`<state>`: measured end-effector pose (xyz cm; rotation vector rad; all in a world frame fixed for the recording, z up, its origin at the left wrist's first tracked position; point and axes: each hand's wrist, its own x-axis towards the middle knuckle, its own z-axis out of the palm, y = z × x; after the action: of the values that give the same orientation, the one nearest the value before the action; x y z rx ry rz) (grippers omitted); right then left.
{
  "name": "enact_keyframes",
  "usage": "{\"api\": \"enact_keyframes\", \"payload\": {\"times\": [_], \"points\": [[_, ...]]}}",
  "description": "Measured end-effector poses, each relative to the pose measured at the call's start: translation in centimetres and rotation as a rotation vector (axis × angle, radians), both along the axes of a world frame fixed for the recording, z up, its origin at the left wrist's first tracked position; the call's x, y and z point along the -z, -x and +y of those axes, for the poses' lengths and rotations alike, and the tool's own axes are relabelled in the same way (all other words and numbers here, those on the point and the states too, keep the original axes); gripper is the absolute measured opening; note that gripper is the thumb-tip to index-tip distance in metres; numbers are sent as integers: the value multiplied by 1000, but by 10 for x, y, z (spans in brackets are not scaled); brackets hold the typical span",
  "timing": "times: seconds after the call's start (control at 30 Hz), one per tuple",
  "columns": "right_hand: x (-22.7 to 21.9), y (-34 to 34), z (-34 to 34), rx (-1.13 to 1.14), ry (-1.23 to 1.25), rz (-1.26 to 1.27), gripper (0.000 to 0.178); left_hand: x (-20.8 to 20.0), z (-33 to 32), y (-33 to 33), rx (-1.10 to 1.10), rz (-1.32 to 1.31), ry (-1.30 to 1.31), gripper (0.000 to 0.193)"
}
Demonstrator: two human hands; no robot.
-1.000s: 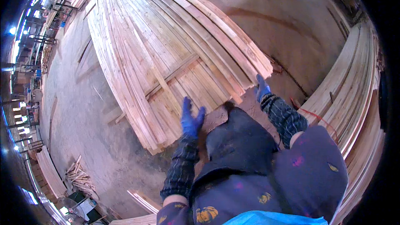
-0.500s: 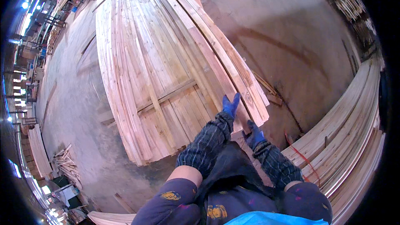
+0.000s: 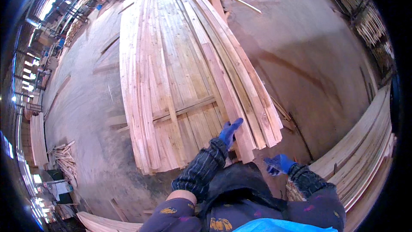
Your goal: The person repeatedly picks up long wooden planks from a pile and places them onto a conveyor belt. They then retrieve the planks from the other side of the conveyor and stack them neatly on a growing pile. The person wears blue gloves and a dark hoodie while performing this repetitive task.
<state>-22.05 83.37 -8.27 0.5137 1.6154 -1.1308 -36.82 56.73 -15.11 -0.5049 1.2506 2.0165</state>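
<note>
A long wooden plank lies along the right part of a stack of boards, its near end sticking out toward me. My left hand, in a blue and dark glove, is closed on the plank's left edge close to that end. To the right of the end, off the wood, my right hand is in the air with its gloved fingers apart and nothing in them. Beside the gripped plank, several narrower planks form the stack's right side. A crosspiece lies across the lower boards.
Another pile of long boards stands close on my right. Scrap sticks are heaped on the concrete floor at the left. A yellow-topped wooden post stands beyond the stack's right side, near a long thin pole.
My right hand has left the plank's end and moved right. My left hand has shifted nearer to me along the plank, whose end now juts out farther and left of the neighbouring planks.
</note>
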Motion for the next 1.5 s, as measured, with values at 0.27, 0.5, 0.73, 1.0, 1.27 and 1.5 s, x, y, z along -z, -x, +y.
{"api": "enact_keyframes", "payload": {"times": [0.27,0.5,0.73,1.0,1.27,1.5], "points": [[56,112,-122,187,548,286,48,-107,-151,-69,-75,-77,135,67],[-15,213,-377,479,1132,83,42,-208,-269,-247,83,-82,279,74],[-57,206,-486,514,867,-19,70,-221,-341,-497,-36,-286,468,63],[-8,4,-534,480,772,49,45,-145,-420,-498,-10,234,683,54],[29,-18,-514,514,1002,-475,67,-243,-385,-405,42,-129,774,70],[36,216,-521,659,863,274,77,-203,-383,-464,46,-17,1065,69]]}}
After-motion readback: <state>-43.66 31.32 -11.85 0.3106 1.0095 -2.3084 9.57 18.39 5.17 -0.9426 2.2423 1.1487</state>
